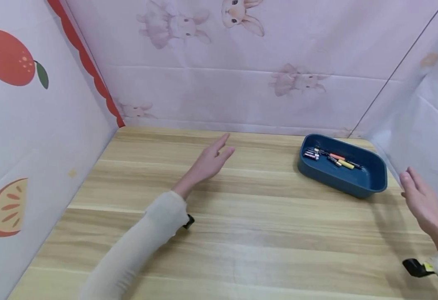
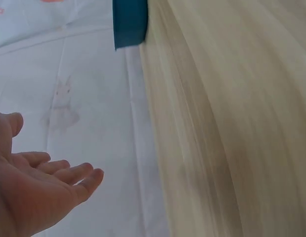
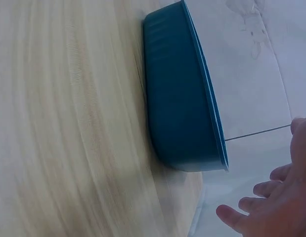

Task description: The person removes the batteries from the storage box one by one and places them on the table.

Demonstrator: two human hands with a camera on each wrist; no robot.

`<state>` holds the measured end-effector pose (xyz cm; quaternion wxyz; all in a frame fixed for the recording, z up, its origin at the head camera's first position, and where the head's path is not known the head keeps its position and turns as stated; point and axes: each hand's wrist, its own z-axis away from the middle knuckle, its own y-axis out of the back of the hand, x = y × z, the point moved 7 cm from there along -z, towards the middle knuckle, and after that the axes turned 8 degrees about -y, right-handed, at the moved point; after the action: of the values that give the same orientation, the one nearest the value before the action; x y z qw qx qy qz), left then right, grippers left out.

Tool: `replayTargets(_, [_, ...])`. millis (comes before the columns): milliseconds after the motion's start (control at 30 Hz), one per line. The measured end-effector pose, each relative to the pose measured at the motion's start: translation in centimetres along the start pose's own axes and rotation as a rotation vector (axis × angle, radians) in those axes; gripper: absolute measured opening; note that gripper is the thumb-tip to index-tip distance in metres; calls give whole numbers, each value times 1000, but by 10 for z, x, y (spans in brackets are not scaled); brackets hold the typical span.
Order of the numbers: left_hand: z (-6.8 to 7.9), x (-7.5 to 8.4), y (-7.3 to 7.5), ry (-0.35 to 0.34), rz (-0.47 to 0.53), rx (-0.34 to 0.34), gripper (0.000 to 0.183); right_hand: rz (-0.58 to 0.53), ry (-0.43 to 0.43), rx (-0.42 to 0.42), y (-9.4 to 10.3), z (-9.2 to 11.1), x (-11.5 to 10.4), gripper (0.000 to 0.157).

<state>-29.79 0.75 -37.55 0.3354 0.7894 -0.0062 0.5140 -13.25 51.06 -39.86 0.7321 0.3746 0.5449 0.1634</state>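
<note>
A dark blue rectangular bin point(image 1: 333, 180) stands at the back right of the wooden table. Inside it lie several small batteries point(image 1: 311, 154) and slim, pen-like pieces, one with a yellow part point(image 1: 345, 164) and one with an orange part point(image 1: 337, 157). My left hand point(image 1: 208, 163) is held over the middle of the table, left of the bin, holding nothing. To the bin's right, my right hand point(image 1: 425, 204) hovers with fingers loosely extended, apart from the bin and holding nothing. The right wrist view shows the bin's outer wall point(image 3: 180, 94); its contents are hidden there.
The light wooden table point(image 1: 241, 233) meets a back wall sheet point(image 1: 219, 96) printed with rabbits. A white sheet with fruit prints point(image 1: 7, 58) bounds the left side, and another sheet point(image 1: 429, 112) rises beside the right hand. A black wrist device point(image 1: 415, 267) sits at the right cuff.
</note>
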Motion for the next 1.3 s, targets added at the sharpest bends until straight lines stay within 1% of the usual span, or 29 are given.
replayTargets(167, [-30, 1, -31, 72, 118, 12, 69, -49, -39, 4, 1, -9, 3, 73])
replayTargets(300, [-53, 8, -57, 56, 165, 36, 68, -103, -43, 8, 3, -14, 7, 71])
replayTargets(400, [-66, 16, -75, 30, 183, 45, 65, -155, -43, 7, -1, -19, 11, 71])
replayTargets(500, [-77, 23, -93, 20, 183, 37, 64, -224, -44, 21, -4, -23, 15, 72])
replayTargets(600, [-88, 25, -108, 14, 184, 43, 62, -284, -45, 32, -7, -28, 18, 72])
replayTargets(733, [-103, 21, -124, 37, 195, 62, 59, -339, -45, 41, -10, -31, 19, 70])
replayTargets(800, [-108, 19, -133, 57, 197, 66, 59, -365, -41, 40, -11, -32, 20, 70])
replayTargets(833, [-111, 18, -138, 66, 202, 68, 58, -401, -38, 39, -11, -33, 21, 71])
replayTargets(933, [-119, 16, -151, 85, 211, 74, 57, -521, -34, 20, -13, -35, 25, 73])
replayTargets(1033, [-125, 14, -162, 103, 218, 78, 56, -670, -43, -2, -15, -36, 31, 75])
replayTargets(1167, [-131, 10, -176, 143, 224, 87, 55, -726, -75, -25, -20, -38, 36, 77])
replayTargets(1300, [-138, 8, -190, 170, 205, 78, 54, -710, -94, -39, -25, -41, 39, 77])
